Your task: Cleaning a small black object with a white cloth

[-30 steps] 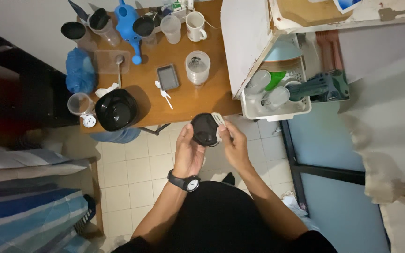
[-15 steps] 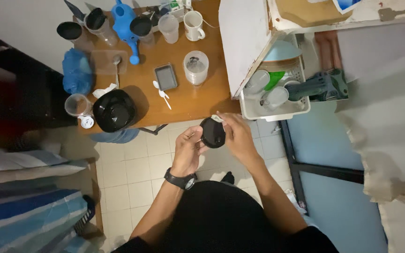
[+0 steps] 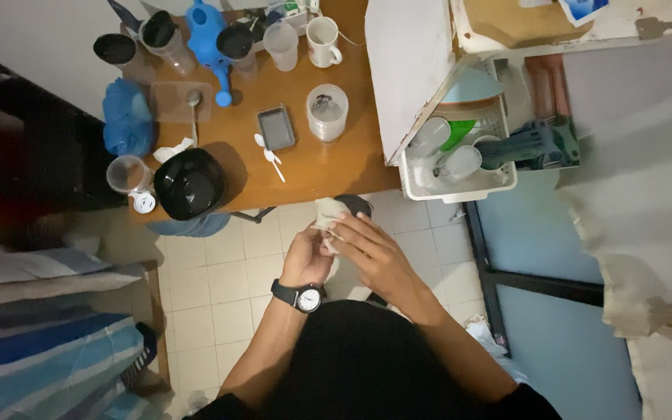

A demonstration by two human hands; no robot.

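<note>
Centre of frame, above the tiled floor: left hand (image 3: 306, 260), wristwatch on it, curled round a small black round container (image 3: 354, 207), mostly hidden behind the fingers. Right hand (image 3: 373, 253) fingers bent, pinching a pale cloth (image 3: 327, 213) against the container's near side. Just above, wooden table (image 3: 336, 159): black bowl (image 3: 190, 183) at its lower left edge, contents too dark to tell; clear lidded jar (image 3: 327, 111) mid-table; small grey tray (image 3: 276, 127) beside it; white mug (image 3: 323, 41) at top. Right of the table, white dish rack (image 3: 460, 185) holding clear cups and a green item.
</note>
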